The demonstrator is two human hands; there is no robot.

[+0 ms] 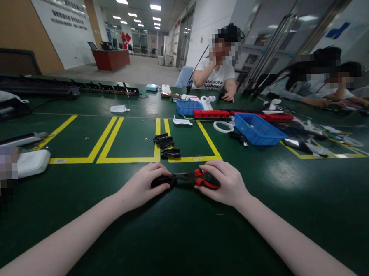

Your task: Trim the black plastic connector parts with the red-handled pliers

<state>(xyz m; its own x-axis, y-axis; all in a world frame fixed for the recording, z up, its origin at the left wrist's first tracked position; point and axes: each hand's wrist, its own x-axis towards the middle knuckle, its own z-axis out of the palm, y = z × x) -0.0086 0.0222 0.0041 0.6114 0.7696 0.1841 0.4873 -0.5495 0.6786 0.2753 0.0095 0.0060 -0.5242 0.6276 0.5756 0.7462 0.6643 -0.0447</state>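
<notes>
Red-and-black-handled metal pliers (pixel 196 178) are lying across the dark green table (pixel 189 236), their handles clasped by the right hand (pixel 225 184), their nose pointing at a small black plastic part (pixel 162 181) that the left hand (pixel 143 185) is gripping. Just beyond both grips, more black plastic clips (pixel 166 144) are sitting on yellow tape lines (pixel 133 159); farther right, a blue plastic bin (pixel 256 129) is resting

Bare green table (pixel 183 237) nearby; black clips (pixel 166 145) just ahead.
</notes>
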